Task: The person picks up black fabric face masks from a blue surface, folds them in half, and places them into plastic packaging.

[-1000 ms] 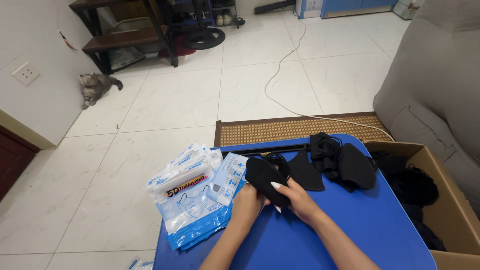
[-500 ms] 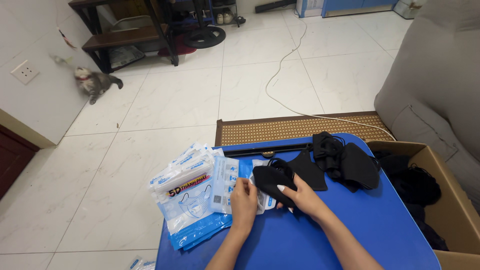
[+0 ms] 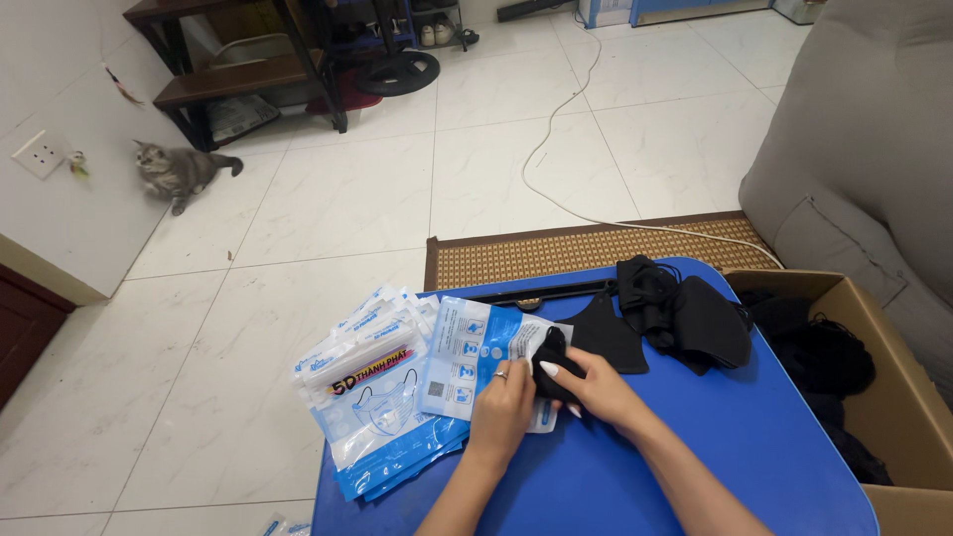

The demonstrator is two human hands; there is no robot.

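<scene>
My left hand [image 3: 504, 409] presses down on a blue-and-white plastic pouch [image 3: 472, 349] lying on the blue table [image 3: 735, 447]. My right hand [image 3: 594, 387] grips a folded black face mask [image 3: 552, 369] at the pouch's right end, where the mask looks partly tucked into the pouch. Another black mask [image 3: 608, 337] lies flat just beyond my right hand. A pile of black masks [image 3: 687, 316] sits at the table's far right.
A stack of blue-and-white mask pouches [image 3: 372, 397] covers the table's left side. A cardboard box [image 3: 874, 328] with black masks stands on the right, beside a grey sofa [image 3: 864, 149]. A woven mat [image 3: 586, 248], white cable [image 3: 556, 129] and grey cat [image 3: 179, 171] are on the tiled floor.
My hands have folded the black mask smaller and brought it onto a pouch pulled from the stack. My left hand has moved onto the pouch. The cat has shifted along the wall.
</scene>
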